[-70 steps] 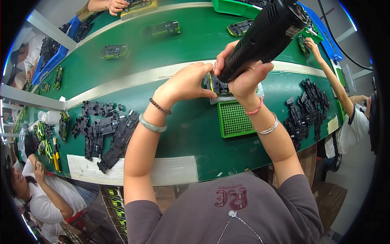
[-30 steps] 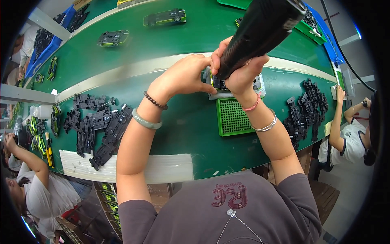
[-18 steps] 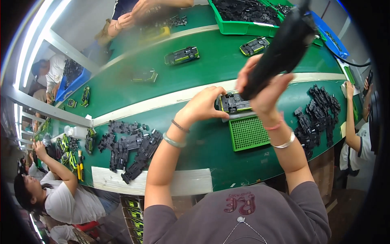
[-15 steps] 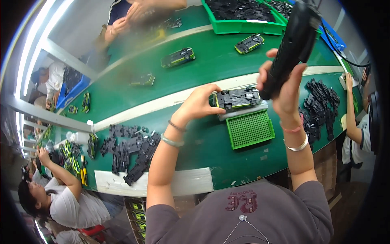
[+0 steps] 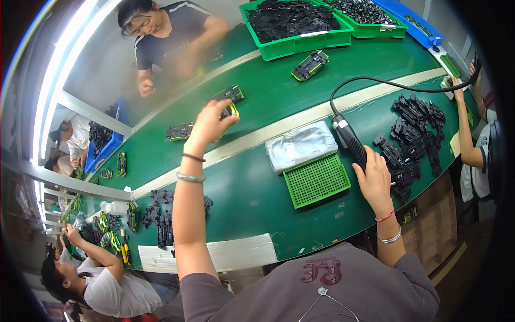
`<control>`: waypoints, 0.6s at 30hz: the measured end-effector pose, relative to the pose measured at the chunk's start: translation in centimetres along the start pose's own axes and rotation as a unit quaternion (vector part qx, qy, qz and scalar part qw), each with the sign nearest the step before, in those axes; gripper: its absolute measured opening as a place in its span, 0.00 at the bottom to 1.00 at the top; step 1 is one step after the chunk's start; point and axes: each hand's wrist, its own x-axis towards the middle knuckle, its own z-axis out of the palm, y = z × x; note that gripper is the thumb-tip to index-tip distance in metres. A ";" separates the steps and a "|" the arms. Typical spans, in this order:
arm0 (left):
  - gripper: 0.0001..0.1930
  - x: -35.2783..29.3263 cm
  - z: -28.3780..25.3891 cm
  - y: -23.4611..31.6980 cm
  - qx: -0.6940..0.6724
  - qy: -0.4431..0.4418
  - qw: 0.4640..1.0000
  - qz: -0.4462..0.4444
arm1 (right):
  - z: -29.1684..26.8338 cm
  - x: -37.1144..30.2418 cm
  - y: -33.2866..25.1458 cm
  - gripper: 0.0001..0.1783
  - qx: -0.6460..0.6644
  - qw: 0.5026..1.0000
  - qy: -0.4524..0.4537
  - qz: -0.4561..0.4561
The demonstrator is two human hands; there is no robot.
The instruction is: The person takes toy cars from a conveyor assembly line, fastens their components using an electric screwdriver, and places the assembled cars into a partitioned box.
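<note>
My left hand (image 5: 210, 124) is stretched over the far green strip of the bench, its fingers and thumb closed around a toy car (image 5: 232, 110) with a yellow-green edge. My hand hides most of that car. Just beyond it lies another upturned toy car (image 5: 234, 93), and a further one (image 5: 179, 131) sits to its left. My right hand (image 5: 375, 180) grips the rear end of a black electric screwdriver (image 5: 350, 140), which points away from me with its cord at the far end. Left of the screwdriver are a wrapped white pad (image 5: 301, 146) and a green perforated tray (image 5: 316, 181).
Black chassis parts are heaped at right (image 5: 416, 134) and at left (image 5: 161, 214). Green bins (image 5: 306, 42) of parts stand at the back. The screwdriver's cord (image 5: 397, 82) arches across the right side. Co-workers sit across and at both sides. A toy car (image 5: 310, 65) lies near the bins.
My left hand has carried the toy car off the white pad to the far strip, leftward. My right hand has lowered the screwdriver from high up to beside the tray.
</note>
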 end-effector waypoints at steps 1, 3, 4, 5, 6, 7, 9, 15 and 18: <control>0.26 0.2 0.8 -0.3 0.050 -0.031 0.998 -0.014 | 0.1 0.1 -0.2 0.26 -0.008 1.000 -0.009 0.004; 0.26 0.4 2.4 -1.6 0.107 -0.070 0.991 -0.047 | 0.1 0.1 -0.7 0.27 -0.002 1.000 0.002 -0.011; 0.25 1.0 2.8 -1.0 0.111 -0.096 0.987 -0.058 | 0.1 0.1 -0.7 0.27 -0.003 1.000 0.013 -0.018; 0.25 1.7 3.2 -0.4 0.121 -0.123 0.982 -0.074 | 0.2 0.1 -0.6 0.27 -0.014 1.000 0.009 -0.019; 0.24 2.4 3.6 0.2 0.131 -0.150 0.976 -0.090 | 0.3 0.2 -0.6 0.27 -0.013 1.000 0.008 -0.018; 0.24 3.0 3.8 0.8 0.131 -0.151 0.975 -0.093 | 0.2 0.2 -0.6 0.27 -0.018 1.000 0.002 -0.015; 0.22 4.7 4.3 1.6 -0.087 -0.104 0.990 -0.037 | 0.2 0.1 -0.5 0.27 -0.023 1.000 -0.007 -0.011; 0.19 10.4 5.7 5.3 -0.042 -0.024 0.994 0.098 | 0.4 0.4 -0.2 0.26 -0.016 1.000 0.015 -0.015; 0.17 11.4 8.8 6.5 0.003 -0.066 0.995 0.075 | 0.5 0.3 -0.5 0.26 -0.010 1.000 0.017 -0.021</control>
